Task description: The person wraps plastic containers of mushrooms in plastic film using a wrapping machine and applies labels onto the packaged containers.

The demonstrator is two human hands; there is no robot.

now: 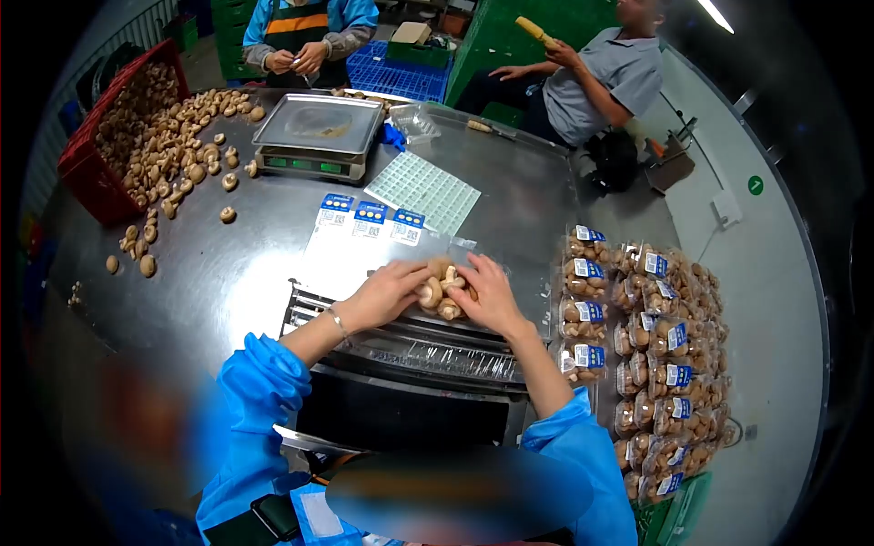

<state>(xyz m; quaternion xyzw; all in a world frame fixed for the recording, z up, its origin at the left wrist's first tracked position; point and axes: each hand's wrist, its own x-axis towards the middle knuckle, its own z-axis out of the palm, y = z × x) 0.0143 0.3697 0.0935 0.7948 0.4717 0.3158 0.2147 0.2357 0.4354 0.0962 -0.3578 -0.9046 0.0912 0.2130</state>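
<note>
Several brown mushrooms (431,293) lie in a small heap at the near edge of the metal table, between my two hands. My left hand (390,293) rests against the heap's left side, its fingers partly bent over the mushrooms. On the right side, my right hand (492,293) touches the heap with its fingers spread. Any tray beneath the mushrooms is hidden. Just below my hands runs a wrapping machine (437,362) with clear film. Printed labels (370,215) lie on a white sheet beyond my hands, beside a sheet of small stickers (424,191).
A red crate (91,173) spills loose mushrooms (173,136) at the left. A scale (319,132) stands at the back. Packed mushroom trays (678,364) are stacked at the right. One person (305,41) stands across the table; another (592,86) sits at the back right.
</note>
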